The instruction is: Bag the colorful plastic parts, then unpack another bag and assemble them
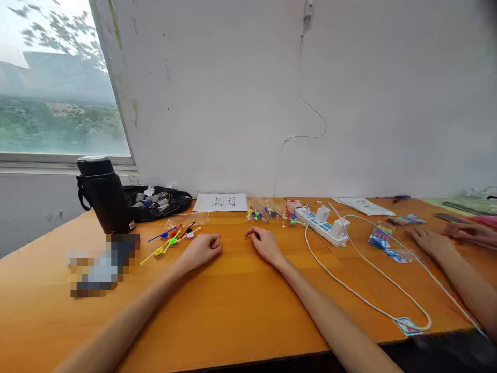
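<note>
"Hands first: what do you get from over there?"

"On my head view, the left hand [202, 249] rests on the orange-brown wooden table [240, 316], fingers curled together in a loose fist. The right hand [266, 244] lies across from it, fingers bent inward; I can't tell whether thumb and fingertips meet. I see nothing held in either."

"And the pieces?"

"I have a small, loose pile of thin, multicoloured plastic sticks with round discs [173, 240] just beside the left hand, on its outer side, well apart from the right. A crumpled, clear plastic bag [199, 218] lies behind it."

"How would they handle, do you think?"

"Very light, I'd judge, and fairly stiff, though the shafts look thin enough to bend or snap, and probably smooth. I'd pinch one close to its disc, thumb against index finger, and lift it straight off the ones it crosses. The bag should be soft and slippery; I'd take that by an edge."
</note>
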The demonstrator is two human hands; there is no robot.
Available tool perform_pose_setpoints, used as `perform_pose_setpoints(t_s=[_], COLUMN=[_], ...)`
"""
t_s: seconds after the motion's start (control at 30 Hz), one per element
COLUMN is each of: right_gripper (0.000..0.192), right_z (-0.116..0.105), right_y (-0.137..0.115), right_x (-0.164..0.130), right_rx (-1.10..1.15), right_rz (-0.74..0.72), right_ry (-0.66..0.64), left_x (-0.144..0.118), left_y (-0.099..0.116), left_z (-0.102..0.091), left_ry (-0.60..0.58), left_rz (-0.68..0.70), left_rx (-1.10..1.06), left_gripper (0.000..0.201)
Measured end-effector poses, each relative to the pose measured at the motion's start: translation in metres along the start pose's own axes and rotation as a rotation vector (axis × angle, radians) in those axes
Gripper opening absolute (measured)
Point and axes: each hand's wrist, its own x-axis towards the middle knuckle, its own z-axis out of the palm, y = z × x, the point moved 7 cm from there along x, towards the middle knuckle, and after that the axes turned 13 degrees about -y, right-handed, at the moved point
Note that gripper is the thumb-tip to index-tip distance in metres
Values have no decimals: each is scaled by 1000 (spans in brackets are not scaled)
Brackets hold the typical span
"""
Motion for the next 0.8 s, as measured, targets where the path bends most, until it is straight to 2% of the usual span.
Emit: perform_pose_setpoints(t_s=[0.43, 0.63, 0.8], right_gripper=[25, 23, 26], right_z=[12, 17, 19], right_y=[-8, -16, -14], right_x=[-2, -4, 3], right_rx=[-176, -492, -570], right_rz=[30, 125, 184], right_ry=[-135, -183, -163], left_x=[-7, -9, -4], left_y=[6, 9, 9], left_z=[1, 2, 6], left_ry=[12, 29, 41], left_rz=[-32, -90, -165], left_rx=[67, 185, 303], left_gripper=[14, 12, 21])
